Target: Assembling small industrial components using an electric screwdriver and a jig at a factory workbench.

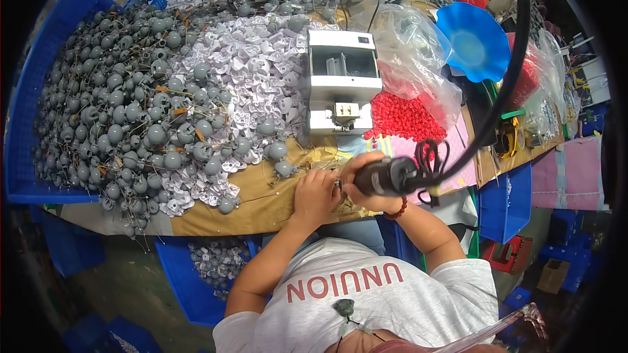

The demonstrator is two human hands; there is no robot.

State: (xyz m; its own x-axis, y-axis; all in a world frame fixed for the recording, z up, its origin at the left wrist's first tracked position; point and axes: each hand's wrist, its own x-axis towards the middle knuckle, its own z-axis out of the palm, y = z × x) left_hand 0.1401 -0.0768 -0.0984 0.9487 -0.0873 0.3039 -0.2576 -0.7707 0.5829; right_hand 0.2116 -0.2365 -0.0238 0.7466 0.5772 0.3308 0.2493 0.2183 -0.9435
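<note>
My right hand (358,183) grips a black electric screwdriver (392,176) held sideways, its thick black cable (504,85) rising up and to the right. My left hand (315,193) is closed around a small part at the tool's tip; the part itself is hidden by my fingers. Both hands rest at the front edge of the brown cardboard-covered table (261,202). Just behind them stands a white box-shaped feeder machine (341,82). A few loose grey round parts (278,151) lie close to my left hand.
A large heap of grey ball-shaped parts with wires (118,104) and white plastic pieces (248,72) fills the left of the table beside a blue crate (26,111). Red beads (405,117) spill from a clear bag; a blue wavy bowl (474,42) sits right.
</note>
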